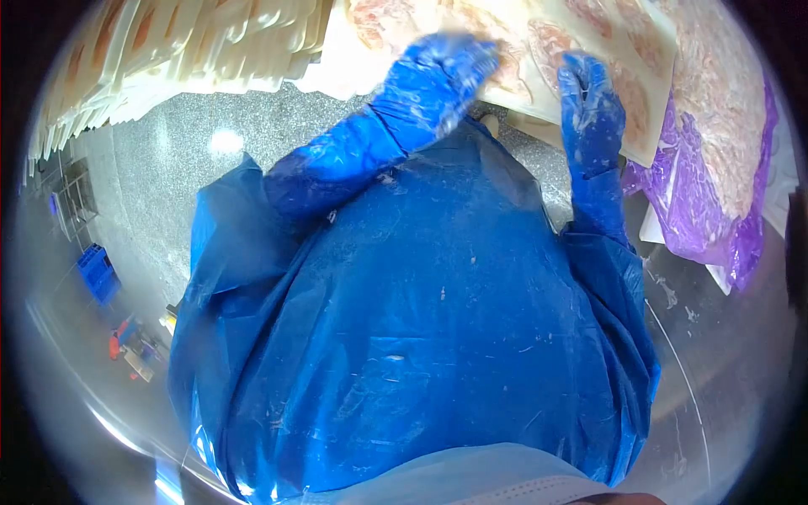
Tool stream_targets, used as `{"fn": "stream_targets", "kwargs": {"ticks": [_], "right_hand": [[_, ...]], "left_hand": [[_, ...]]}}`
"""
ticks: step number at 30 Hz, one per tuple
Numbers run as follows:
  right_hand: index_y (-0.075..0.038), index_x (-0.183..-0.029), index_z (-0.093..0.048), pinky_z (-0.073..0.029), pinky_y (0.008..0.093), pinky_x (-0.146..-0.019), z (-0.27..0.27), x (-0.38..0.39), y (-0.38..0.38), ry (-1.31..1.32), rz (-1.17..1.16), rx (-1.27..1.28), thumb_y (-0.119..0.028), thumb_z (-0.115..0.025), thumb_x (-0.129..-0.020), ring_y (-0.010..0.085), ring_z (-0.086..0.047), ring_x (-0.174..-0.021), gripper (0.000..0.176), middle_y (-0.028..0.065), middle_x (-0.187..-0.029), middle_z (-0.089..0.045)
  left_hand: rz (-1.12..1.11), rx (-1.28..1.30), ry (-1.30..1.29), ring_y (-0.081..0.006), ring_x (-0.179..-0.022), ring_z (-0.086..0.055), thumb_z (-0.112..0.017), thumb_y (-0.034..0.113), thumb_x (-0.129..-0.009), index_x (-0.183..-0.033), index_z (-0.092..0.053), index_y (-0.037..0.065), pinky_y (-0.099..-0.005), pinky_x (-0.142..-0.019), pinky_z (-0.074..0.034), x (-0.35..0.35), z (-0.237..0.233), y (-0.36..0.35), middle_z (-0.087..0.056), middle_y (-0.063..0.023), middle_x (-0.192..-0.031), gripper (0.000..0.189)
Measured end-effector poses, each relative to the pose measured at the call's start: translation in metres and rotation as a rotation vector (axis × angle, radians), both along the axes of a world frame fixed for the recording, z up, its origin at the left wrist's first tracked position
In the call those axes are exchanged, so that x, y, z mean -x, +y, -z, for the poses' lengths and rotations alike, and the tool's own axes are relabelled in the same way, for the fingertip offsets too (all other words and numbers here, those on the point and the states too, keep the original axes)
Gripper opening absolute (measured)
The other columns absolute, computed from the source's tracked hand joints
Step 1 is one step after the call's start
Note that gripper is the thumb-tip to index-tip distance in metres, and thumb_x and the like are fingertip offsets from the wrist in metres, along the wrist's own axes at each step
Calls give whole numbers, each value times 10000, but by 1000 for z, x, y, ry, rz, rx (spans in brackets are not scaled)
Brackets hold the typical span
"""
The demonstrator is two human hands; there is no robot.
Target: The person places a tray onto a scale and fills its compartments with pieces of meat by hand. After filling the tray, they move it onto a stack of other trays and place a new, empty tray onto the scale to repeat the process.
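Observation:
Both hands wear blue gloves smeared with whitish residue. My left hand (450, 71) is over the white sheet (547, 99), its fingers blurred by motion beside a flat piece of pale pink meat (507, 74). My right hand (585, 80) is at the sheet's near part, fingers bent together, next to another meat piece (547, 42); whether anything is between the fingers is too small to tell. More flat pinkish pieces lie on the same sheet.
At the upper left stand many layered whitish sheets (194, 50). On the right, a pale pink mass (715, 93) lies in purple plastic (686, 198). A blue crate (98, 273) and a red object (118, 338) are on the floor at the left.

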State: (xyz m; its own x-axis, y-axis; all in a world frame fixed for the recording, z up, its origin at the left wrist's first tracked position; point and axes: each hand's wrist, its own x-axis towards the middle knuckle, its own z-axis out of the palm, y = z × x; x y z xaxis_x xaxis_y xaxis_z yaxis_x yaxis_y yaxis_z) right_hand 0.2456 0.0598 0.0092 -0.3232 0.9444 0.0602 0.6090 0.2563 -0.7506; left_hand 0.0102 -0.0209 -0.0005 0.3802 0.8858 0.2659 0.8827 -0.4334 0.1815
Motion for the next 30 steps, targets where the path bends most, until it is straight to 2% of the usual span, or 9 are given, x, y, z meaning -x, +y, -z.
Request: {"fn": "stream_targets", "kwargs": {"ticks": [4,9,12,13,14,15,16,20,30], "right_hand": [[-94,-1475,-462,-198,482,-1209,18,35,-29,-261,-393,-429,-284,-739,-833,340,-278,-1470,724,130,-1553,-388],[3,-1509,-362,-176,533,-1209,32,29,-22,-327,-367,-487,-376,-670,-857,414,-282,-1462,815,248,-1552,-349],[21,-1481,-390,-247,530,-1184,28,54,10,-395,-400,-562,-373,-618,-918,413,-360,-1415,723,224,-1530,-396],[22,-1489,-371,-259,526,-1179,61,52,13,-450,-533,-715,-352,-575,-947,408,-362,-1413,690,213,-1539,-387],[28,-1494,-357,-258,525,-1180,68,73,12,-320,-463,-45,-373,-550,-950,414,-344,-1421,703,231,-1545,-368],[40,-1496,-347,-242,527,-1184,59,44,1,-427,-577,-573,-410,-546,-935,424,-341,-1420,746,248,-1543,-362],[49,-1498,-337,-222,530,-1191,49,44,-2,-413,-639,-510,-414,-554,-917,436,-326,-1427,774,259,-1540,-358],[38,-1510,-317,-192,500,-1207,38,47,34,-118,-646,-332,-334,-585,-906,412,-295,-1453,759,253,-1545,-355],[66,-1489,-330,-210,560,-1177,43,76,56,-305,-771,-580,-446,-486,-972,459,-287,-1438,745,280,-1551,-313]], "left_hand": [[-67,94,-39,-253,-1466,-324,-577,241,-922,-1489,-425,108,-508,-1226,-131,-1,23,-9,-404,-87,-1553,602],[-113,127,-334,-366,-1515,-155,-500,455,-952,-1562,-277,82,-534,-1227,-21,-8,13,-5,-247,-146,-1623,749],[-365,-143,-554,-351,-1385,-378,-609,354,-883,-1425,-462,63,-431,-1171,-286,-22,82,35,-454,-169,-1453,633],[-376,292,-538,-355,-1286,-467,-627,294,-855,-1314,-548,62,-411,-1095,-372,-7,30,46,-541,-149,-1324,519],[-221,217,-1168,-358,-1235,-502,-634,243,-826,-1230,-588,58,-438,-1039,-408,-3,37,41,-572,-135,-1270,447],[-250,3,-837,-364,-1269,-484,-638,241,-841,-1278,-567,51,-458,-1066,-385,-3,48,42,-555,-146,-1315,482],[-276,-171,-509,-371,-1303,-465,-643,238,-856,-1327,-547,45,-477,-1093,-362,-3,55,41,-539,-156,-1360,518],[-115,-192,-629,-373,-1404,-379,-616,254,-923,-1434,-468,39,-504,-1154,-278,3,58,40,-456,-179,-1481,574],[-528,-265,-596,-282,-1504,-232,-521,393,-1003,-1544,-312,76,-486,-1228,-112,6,45,35,-318,-131,-1597,661]]}}
